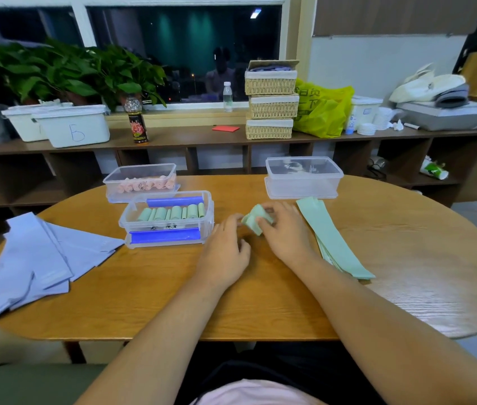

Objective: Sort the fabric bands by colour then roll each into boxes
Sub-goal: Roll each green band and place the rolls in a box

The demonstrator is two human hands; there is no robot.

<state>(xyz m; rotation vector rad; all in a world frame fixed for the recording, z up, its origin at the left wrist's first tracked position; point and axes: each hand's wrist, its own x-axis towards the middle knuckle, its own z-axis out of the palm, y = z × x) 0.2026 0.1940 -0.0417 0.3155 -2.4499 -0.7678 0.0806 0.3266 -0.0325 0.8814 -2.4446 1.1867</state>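
Both hands [256, 238] on green band roll [256, 219]

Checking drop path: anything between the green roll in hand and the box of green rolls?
Nothing visible. The roll, held by the left hand and right hand, is just right of the box; only bare table and the left hand's fingers lie between. The box looks open on top.

- A hand-drawn blue letter "B" marks the front of a white plastic tub [75, 133] on the long brown wooden shelf [187, 134], at left.
- Green Chinese characters run across a yellow-green plastic bag [322, 111] on the same shelf; "日" and "下" can be made out.
- The red label on a dark bottle [137, 128] is too blurred to read.
- Dark marks on the front wall of a clear plastic box with blue clips [199, 226] are illegible.
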